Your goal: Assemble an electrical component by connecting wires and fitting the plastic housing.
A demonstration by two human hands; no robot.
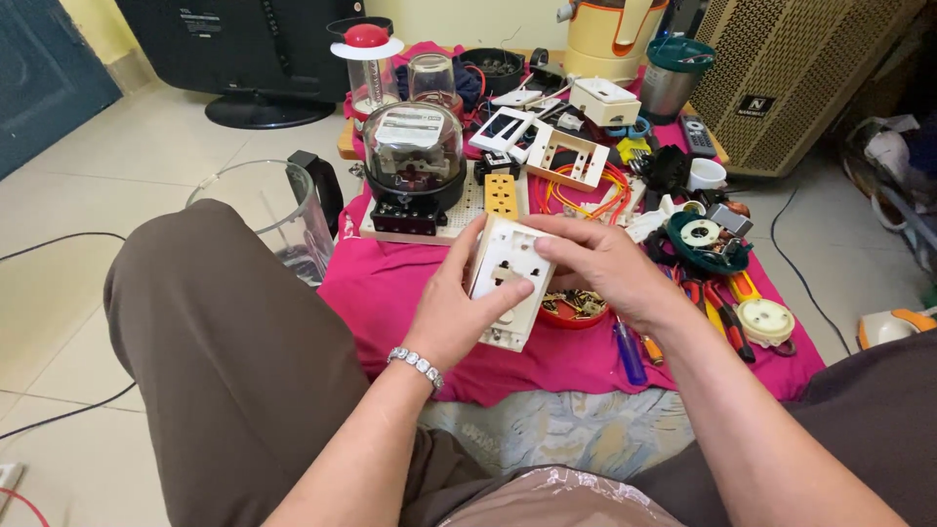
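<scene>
Over the cluttered pink cloth [390, 293], my left hand [451, 310] and right hand [605, 268] grip the white socket plate [508, 283]; a slip could drop it onto the red dish of screws [571, 310].

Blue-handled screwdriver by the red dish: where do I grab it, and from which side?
Likely the blue handle, from above and the near side: it lies flat on the pink cloth with its handle end pointing toward you, while its tip runs under the right hand.

Both forearms reach forward; the left hand [451, 312], palm inward, fingers curled in a grip, meets the right hand [605, 268], fingers closed
</scene>
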